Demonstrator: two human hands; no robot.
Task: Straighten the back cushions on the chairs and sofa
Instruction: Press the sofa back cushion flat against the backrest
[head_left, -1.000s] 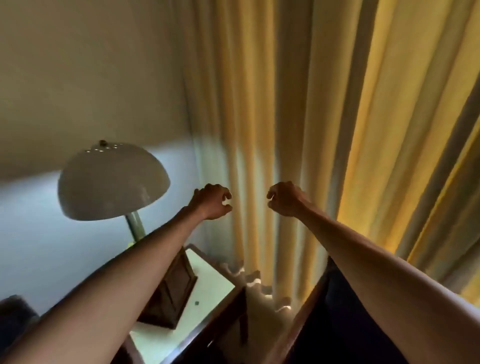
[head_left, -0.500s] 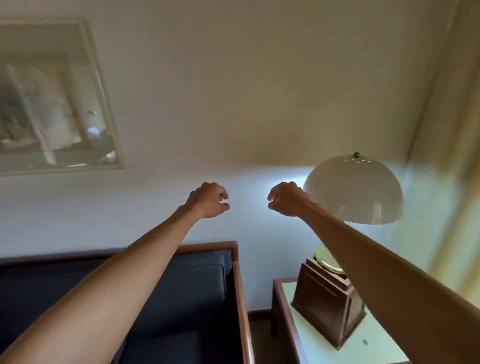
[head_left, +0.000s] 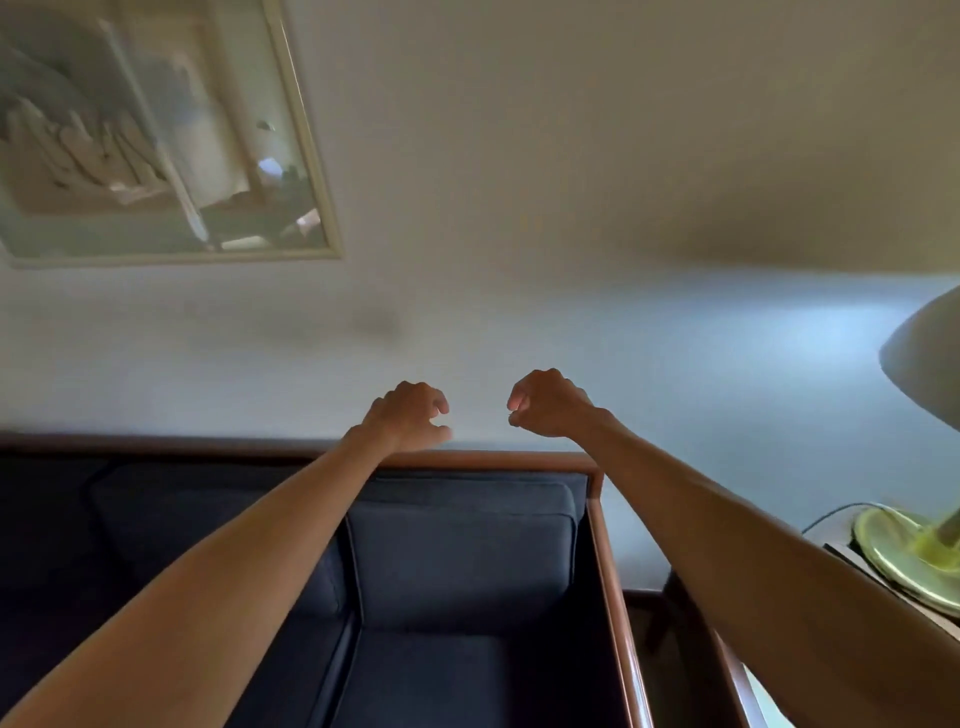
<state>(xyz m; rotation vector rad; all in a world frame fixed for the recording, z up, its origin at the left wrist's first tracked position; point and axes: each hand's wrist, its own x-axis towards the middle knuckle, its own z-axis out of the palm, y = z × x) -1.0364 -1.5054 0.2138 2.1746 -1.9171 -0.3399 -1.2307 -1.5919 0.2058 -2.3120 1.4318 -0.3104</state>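
Both arms stretched forward at frame centre, left hand (head_left: 410, 415) and right hand (head_left: 548, 405) loosely curled, holding nothing. Back cushion (head_left: 460, 551) below them, lower centre, inside the sofa (head_left: 605, 561). Risk: elbow clipping the lamp (head_left: 914, 540) at the right edge when reaching down.
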